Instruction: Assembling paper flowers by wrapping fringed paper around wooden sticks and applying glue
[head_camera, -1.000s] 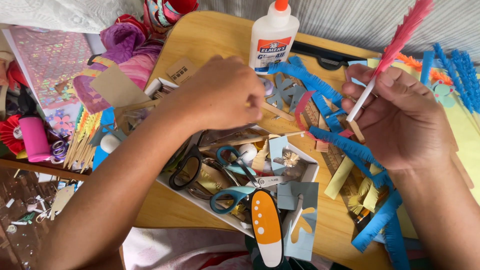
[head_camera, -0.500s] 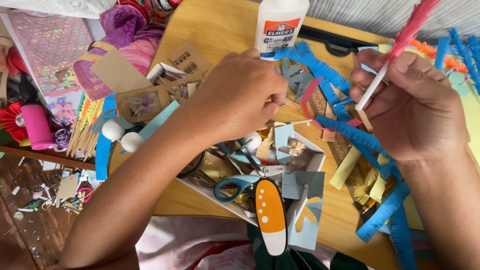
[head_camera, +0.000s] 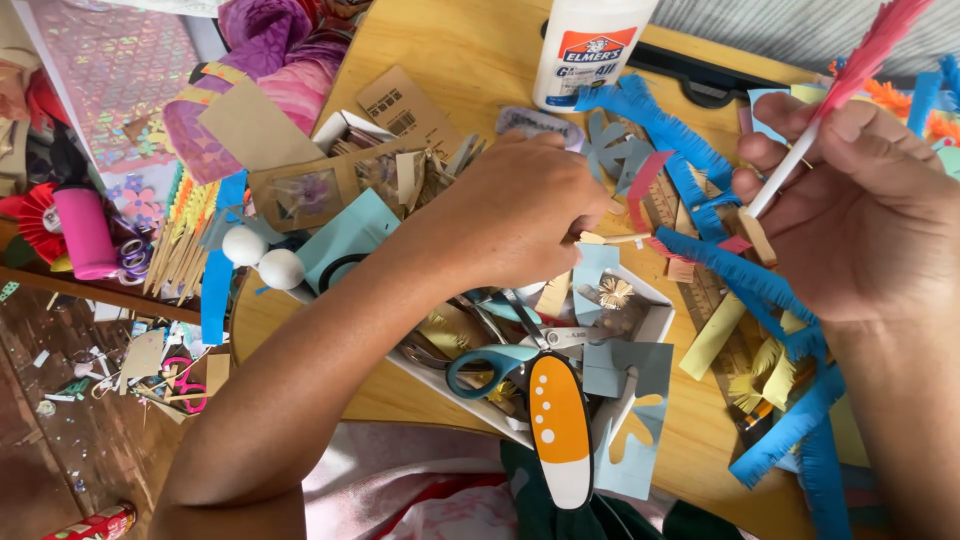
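My right hand (head_camera: 860, 210) pinches one white stick (head_camera: 785, 180) tipped with red fringe above the table's far edge. My left hand (head_camera: 530, 215), curled, grips red fringe strip (head_camera: 640, 195). Two white balls (head_camera: 262, 257) crowd the table (head_camera: 460, 60) edge; little free room.

Bright, even daylight; soft shadows under the left hand (head_camera: 530, 215); mild glare on the wooden table (head_camera: 470, 50); sharp throughout, slight wide-angle stretch at edges
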